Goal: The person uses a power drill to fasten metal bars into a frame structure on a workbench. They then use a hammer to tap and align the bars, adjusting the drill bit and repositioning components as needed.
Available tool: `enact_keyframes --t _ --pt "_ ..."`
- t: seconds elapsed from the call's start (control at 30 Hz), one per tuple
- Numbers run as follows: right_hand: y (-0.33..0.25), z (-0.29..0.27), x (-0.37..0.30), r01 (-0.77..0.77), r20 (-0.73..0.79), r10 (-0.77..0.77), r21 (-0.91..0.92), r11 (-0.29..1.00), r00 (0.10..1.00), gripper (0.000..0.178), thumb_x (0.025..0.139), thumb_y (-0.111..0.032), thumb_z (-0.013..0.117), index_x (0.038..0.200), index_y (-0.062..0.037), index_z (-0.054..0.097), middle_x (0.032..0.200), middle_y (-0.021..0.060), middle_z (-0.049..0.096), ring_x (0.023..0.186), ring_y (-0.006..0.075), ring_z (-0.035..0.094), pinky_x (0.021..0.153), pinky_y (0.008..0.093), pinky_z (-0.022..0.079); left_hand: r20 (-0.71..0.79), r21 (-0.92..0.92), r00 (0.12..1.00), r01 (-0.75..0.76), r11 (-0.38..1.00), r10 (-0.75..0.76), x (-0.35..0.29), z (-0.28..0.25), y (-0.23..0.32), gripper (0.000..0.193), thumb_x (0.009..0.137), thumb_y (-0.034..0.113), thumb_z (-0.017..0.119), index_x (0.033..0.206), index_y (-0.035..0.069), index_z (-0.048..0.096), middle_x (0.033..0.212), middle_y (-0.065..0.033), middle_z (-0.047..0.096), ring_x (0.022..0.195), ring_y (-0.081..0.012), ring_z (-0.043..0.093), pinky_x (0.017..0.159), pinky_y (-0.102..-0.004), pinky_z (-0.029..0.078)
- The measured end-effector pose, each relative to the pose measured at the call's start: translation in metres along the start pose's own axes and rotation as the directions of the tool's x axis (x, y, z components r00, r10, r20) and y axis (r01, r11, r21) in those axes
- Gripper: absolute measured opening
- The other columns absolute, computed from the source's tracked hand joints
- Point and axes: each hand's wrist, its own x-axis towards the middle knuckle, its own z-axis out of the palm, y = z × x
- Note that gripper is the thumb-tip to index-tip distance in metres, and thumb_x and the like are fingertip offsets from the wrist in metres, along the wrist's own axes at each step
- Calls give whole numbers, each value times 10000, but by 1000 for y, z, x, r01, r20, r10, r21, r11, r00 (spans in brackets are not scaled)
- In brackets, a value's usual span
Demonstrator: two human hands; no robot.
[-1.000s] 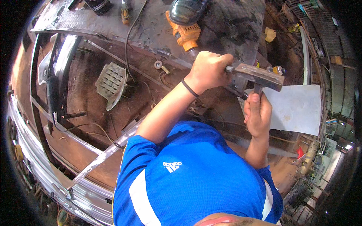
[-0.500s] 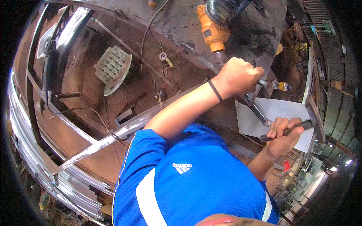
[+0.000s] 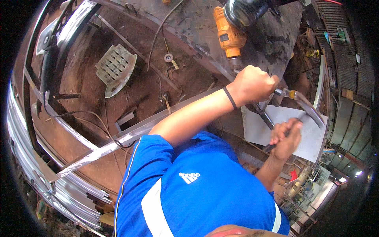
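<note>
Orange power tool (image 3: 229,35), taken as landmark, lies on a dark, stained metal tabletop (image 3: 193,21). On my remote feed, the left hand (image 3: 254,83), just past the tool's nose, is a tight fist round a metal rod (image 3: 280,92), its end jutting rightward. Right hand (image 3: 285,139), below and right of the tool, has fingers curled round a hammer (image 3: 311,110), head motion-blurred. Pale flat sheet (image 3: 254,129) below the tool, partly behind that hand. Left of the tool I note brown floor (image 3: 79,132), a slotted grey metal piece (image 3: 117,67); farther left, silver bars (image 3: 21,134). Far right: corrugated sheeting (image 3: 342,23).
</note>
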Motion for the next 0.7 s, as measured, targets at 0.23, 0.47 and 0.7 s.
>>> enact_keyframes --t 0.23,0.47,0.7 --pt "2 13 -2 -20 45 22 -50 999 999 503 1077 -564 349 883 -109 439 534 -26 331 414 79 329 342 239 301 -29 -34 999 23 999 -24 -3 -1 -2 154 688 187 705 752 84 611 592 -156 642 565 -350 682 516 -470 547" --pt "-2 20 -8 -18 67 17 8 1000 998 494 1070 -569 374 900 -110 437 542 -31 325 426 70 333 357 233 310 -19 -50 998 55 997 -56 -7 -5 -6 151 692 175 703 756 82 604 610 -147 648 592 -348 685 534 -468 547" --pt "-9 2 -3 41 -25 -38 134 990 999 483 1077 -558 361 907 -110 424 526 -26 319 407 80 293 347 236 280 -50 -52 998 -36 998 33 -10 -8 -1 107 748 188 679 778 107 616 586 -136 638 578 -328 690 502 -451 537"
